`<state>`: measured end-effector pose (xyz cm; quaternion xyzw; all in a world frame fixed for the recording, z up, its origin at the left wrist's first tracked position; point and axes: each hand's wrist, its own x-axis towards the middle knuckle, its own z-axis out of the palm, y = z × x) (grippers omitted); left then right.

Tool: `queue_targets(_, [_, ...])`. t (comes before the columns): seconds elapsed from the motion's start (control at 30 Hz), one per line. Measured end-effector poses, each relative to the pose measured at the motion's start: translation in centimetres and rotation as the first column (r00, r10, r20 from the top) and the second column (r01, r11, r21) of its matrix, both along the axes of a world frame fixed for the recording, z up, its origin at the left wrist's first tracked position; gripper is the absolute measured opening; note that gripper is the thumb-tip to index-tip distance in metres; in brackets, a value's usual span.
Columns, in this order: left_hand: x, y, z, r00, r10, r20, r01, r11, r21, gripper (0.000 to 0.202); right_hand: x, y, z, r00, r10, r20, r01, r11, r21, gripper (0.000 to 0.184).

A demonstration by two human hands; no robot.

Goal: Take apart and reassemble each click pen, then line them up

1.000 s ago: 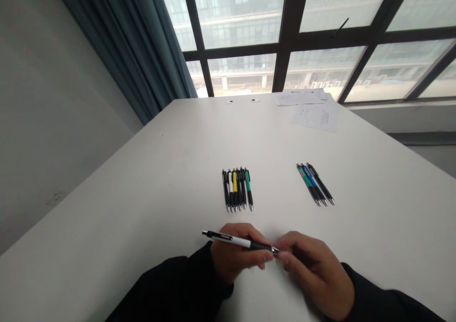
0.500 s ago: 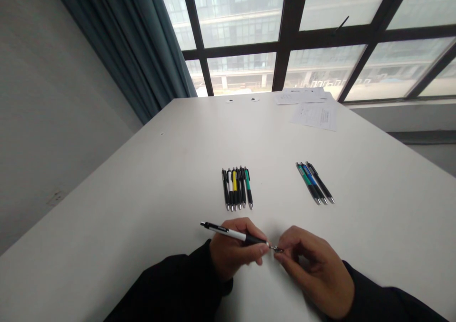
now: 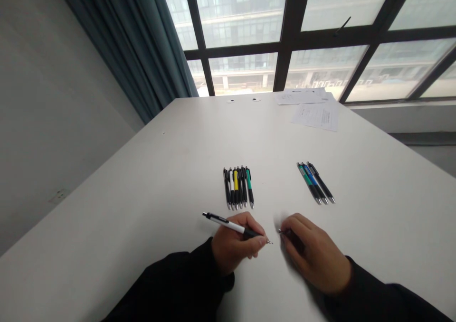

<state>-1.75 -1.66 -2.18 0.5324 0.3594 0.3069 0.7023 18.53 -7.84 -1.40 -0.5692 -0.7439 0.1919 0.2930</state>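
My left hand [image 3: 233, 247] is closed round a white and black pen [image 3: 228, 224], held level just above the white table [image 3: 142, 203]. The pen's thin inner point sticks out bare to the right. My right hand [image 3: 315, 255], a little to the right and slightly blurred, pinches a small metal tip piece [image 3: 280, 230] between its fingertips. The two hands are apart by a short gap. A row of several pens [image 3: 238, 188] lies beyond my left hand. Three more pens [image 3: 315, 183] lie beyond my right hand.
Sheets of paper [image 3: 315, 114] lie at the table's far right edge by the window. Two small round marks [image 3: 242, 100] sit at the far edge. A blue curtain [image 3: 142, 51] hangs at the left, with a grey wall beside it.
The metal tip has come off the pen. My right hand has drawn away to the right with it, and my left hand has lifted the pen slightly farther from me.
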Motion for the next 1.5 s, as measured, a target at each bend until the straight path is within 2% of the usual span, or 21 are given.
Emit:
queue_targets(0.2, [0.1, 0.1, 0.0, 1.000, 0.007, -0.010, -0.007, 1.000, -0.016, 0.029, 0.4, 0.1, 0.1, 0.999, -0.035, 0.012, 0.035, 0.999, -0.034, 0.006])
queue_targets(0.4, [0.2, 0.1, 0.7, 0.999, -0.021, -0.037, 0.021, 1.000, -0.023, 0.027, -0.3, 0.4, 0.9, 0.996, 0.008, 0.083, 0.003, 0.991, -0.134, 0.010])
queue_targets(0.53, [0.1, 0.1, 0.7, 0.999, -0.021, -0.037, 0.021, 1.000, -0.014, 0.026, -0.7, 0.7, 1.1, 0.995, 0.019, 0.103, -0.004, 0.988, -0.151, 0.007])
queue_targets(0.63, [0.1, 0.1, 0.5, 0.999, -0.027, -0.028, 0.027, 1.000, -0.015, 0.027, -0.5, 0.7, 0.7, 0.996, 0.020, 0.084, -0.008, 0.991, -0.135, 0.006])
queue_targets(0.73, [0.0, 0.1, 0.5, 0.999, -0.043, -0.012, 0.043, 0.999, -0.023, 0.029, 0.1, 0.4, 0.2, 1.000, 0.017, 0.026, -0.014, 0.994, -0.108, 0.018])
queue_targets(0.83, [0.0, 0.1, 0.7, 0.998, -0.055, -0.003, 0.055, 0.998, -0.029, 0.032, 0.4, -0.4, 0.1, 0.999, 0.008, -0.051, -0.009, 1.000, -0.021, 0.019])
queue_targets(0.93, [0.0, 0.0, 0.9, 0.998, -0.062, -0.005, 0.062, 0.997, -0.043, 0.033, -0.1, -1.2, 0.7, 0.987, 0.062, -0.145, -0.051, 0.995, 0.080, 0.011])
queue_targets(1.1, [0.1, -0.1, 1.3, 0.996, -0.091, -0.022, 0.090, 0.995, -0.035, 0.032, -1.0, -1.3, 1.2, 0.961, 0.199, -0.192, -0.162, 0.967, 0.195, 0.014])
queue_targets(1.27, [0.0, 0.1, 1.1, 0.994, -0.107, 0.030, 0.108, 0.993, -0.036, 0.030, -0.5, -1.1, 1.0, 0.953, 0.211, -0.217, -0.177, 0.970, 0.166, 0.011])
queue_targets(1.5, [0.0, 0.4, 1.0, 0.997, -0.009, 0.071, 0.009, 1.000, 0.000, 0.026, 1.0, -1.0, 1.5, 0.966, 0.108, -0.233, -0.085, 0.991, 0.107, 0.005])
